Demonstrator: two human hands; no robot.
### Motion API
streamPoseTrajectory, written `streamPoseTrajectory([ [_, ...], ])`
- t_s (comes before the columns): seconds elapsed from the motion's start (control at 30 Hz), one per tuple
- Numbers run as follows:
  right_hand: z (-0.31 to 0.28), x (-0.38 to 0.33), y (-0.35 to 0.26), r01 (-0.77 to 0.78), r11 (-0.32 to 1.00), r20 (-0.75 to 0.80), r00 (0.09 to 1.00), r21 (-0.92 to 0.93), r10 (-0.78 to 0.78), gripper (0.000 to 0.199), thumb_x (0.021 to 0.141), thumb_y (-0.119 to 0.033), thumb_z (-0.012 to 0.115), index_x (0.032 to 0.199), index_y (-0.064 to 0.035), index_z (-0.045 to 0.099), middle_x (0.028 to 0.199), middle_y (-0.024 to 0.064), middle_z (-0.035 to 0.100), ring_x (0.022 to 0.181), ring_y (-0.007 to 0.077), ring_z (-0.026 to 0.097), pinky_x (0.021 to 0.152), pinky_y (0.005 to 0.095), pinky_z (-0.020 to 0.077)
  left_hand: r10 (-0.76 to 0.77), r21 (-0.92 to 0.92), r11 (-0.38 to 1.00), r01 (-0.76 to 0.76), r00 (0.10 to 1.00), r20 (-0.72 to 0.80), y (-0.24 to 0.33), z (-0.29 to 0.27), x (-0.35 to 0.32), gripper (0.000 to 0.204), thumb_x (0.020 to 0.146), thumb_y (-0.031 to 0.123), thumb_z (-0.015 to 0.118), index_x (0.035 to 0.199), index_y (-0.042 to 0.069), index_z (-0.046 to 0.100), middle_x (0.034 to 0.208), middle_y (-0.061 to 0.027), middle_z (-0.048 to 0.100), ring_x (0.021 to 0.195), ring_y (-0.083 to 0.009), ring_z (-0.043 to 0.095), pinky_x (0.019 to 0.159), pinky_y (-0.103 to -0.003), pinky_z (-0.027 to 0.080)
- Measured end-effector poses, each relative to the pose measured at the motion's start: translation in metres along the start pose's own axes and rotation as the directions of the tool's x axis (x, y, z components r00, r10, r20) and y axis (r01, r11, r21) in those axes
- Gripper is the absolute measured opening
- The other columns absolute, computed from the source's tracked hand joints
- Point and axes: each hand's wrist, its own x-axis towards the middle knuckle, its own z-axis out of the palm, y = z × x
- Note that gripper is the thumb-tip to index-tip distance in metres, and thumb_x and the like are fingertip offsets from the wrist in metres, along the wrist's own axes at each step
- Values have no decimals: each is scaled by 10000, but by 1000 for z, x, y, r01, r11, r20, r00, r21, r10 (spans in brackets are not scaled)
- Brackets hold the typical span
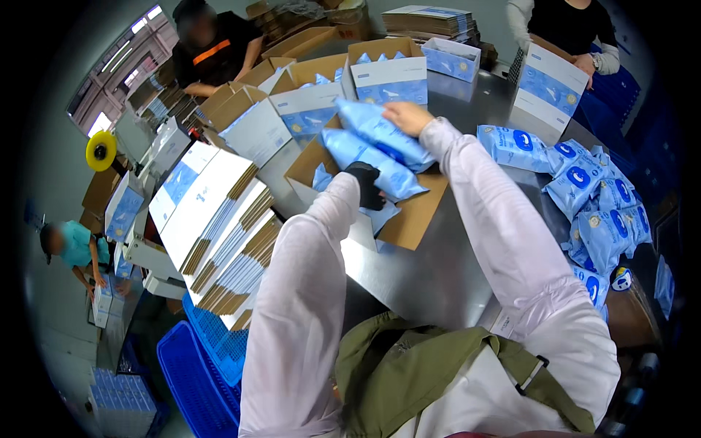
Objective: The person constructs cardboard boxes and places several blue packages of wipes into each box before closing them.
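In front of me an open cardboard box (409, 228) stands on the metal table, its brown flaps spread. Two plump soft blue packs, an upper pack (381, 131) and a lower pack (369, 162), lie slanted side by side over its opening. My left hand (365, 185), in a black glove, grips the lower pack at its near side. With bare fingers my right hand (407, 118) holds the upper pack by its far right end. Parts of other blue packs show inside the box below my left hand.
Filled open boxes (310, 109) stand beyond mine. A pile of blue packs (584, 182) lies at the right. Stacked flat cartons (219, 226) rise at the left, above blue crates (193, 372). Co-workers stand across the table; a person at far right handles a box (548, 91).
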Motion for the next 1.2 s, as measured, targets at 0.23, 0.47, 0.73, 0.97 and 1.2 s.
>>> streamPoseTrajectory([
  [0.23,78,-14,16,-147,977,-49,989,-153,141,208,855,-214,464,988,-82,553,815,190,619,779,387,578,709,472,444,149,181,962,-204,949,277,-14,-46,9,645,793,318,638,1286,13,357,1216,-200,472,1076,-305,494,908,-377,405],
  [0.47,96,-7,-34,234,898,101,972,-373,-212,316,790,-107,465,1096,-80,538,1150,127,553,1022,293,540,837,384,448,-44,427,862,-273,798,601,-65,9,4,680,785,370,636,1295,20,352,1226,-212,465,1085,-321,491,912,-385,399],
  [0.73,106,10,4,3,866,509,810,-500,291,408,716,-141,530,1121,-99,560,1166,112,532,1041,297,539,838,372,462,335,-200,941,-274,659,674,57,-38,-87,829,656,568,655,1183,-35,438,1057,-250,540,980,-349,543,870,-387,411],
  [0.97,-101,-205,-82,-73,996,440,894,-47,86,402,723,-108,620,1103,1,548,1064,178,589,963,307,576,808,361,459,729,164,616,-770,637,253,56,1,-185,490,621,146,544,1064,-59,494,846,-176,576,799,-307,546,759,-411,382],
  [1.2,-187,-448,-166,-857,514,447,472,31,760,591,609,-227,781,1103,-2,547,1036,143,586,976,199,564,788,305,468,868,-322,473,-820,372,328,63,-19,-225,585,617,133,638,1149,-42,471,1037,-201,531,996,-343,502,893,-437,379],
])
